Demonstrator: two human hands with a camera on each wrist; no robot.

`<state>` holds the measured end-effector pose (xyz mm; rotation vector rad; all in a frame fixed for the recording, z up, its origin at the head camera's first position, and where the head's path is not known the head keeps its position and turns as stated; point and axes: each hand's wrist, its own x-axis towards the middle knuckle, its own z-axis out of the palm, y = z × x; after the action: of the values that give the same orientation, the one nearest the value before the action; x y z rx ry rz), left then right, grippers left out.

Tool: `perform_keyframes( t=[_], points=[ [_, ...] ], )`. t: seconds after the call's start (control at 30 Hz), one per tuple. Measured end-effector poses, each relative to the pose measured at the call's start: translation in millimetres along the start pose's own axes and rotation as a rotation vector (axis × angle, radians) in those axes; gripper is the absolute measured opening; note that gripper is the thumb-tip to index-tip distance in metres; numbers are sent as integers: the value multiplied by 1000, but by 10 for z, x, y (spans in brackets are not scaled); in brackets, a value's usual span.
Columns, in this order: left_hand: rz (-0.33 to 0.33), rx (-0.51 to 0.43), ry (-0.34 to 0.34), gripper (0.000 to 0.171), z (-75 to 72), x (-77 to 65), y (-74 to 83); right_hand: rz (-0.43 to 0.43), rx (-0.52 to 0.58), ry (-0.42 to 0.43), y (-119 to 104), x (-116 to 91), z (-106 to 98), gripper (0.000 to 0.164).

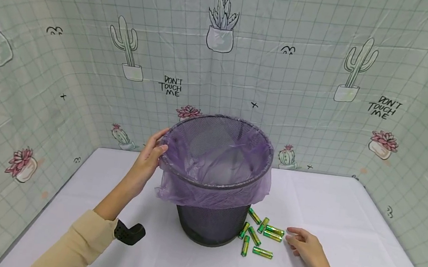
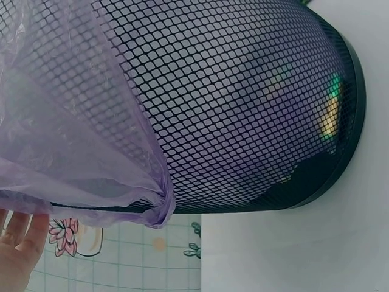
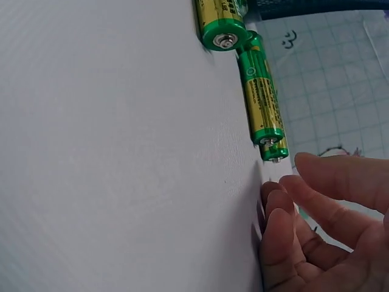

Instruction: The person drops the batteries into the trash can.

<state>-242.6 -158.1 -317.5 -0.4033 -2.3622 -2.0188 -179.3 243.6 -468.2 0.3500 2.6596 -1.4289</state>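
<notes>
A black wire-mesh wastebasket stands upright on the white table, lined with a thin purple bag folded over its rim. My left hand grips the rim and bag at the left side, thumb on top. Several green and gold batteries lie loose at the basket's right foot. Just right of the closest pair, my right hand hovers low, thumb and fingers apart, holding nothing. In the right wrist view its fingertips are close to the end of a battery. Green and gold shapes show through the mesh.
A pale checked sheet printed with cacti hangs behind the table and along both sides. White cloth covers the table. Each wrist carries a black camera mount.
</notes>
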Motion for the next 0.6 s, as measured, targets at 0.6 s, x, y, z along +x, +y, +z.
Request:
perform_keyframes(
  t=[0.6],
  points=[
    [14, -7, 17, 55, 23, 4, -9, -80, -217, 42, -9, 56, 71, 30]
  ],
)
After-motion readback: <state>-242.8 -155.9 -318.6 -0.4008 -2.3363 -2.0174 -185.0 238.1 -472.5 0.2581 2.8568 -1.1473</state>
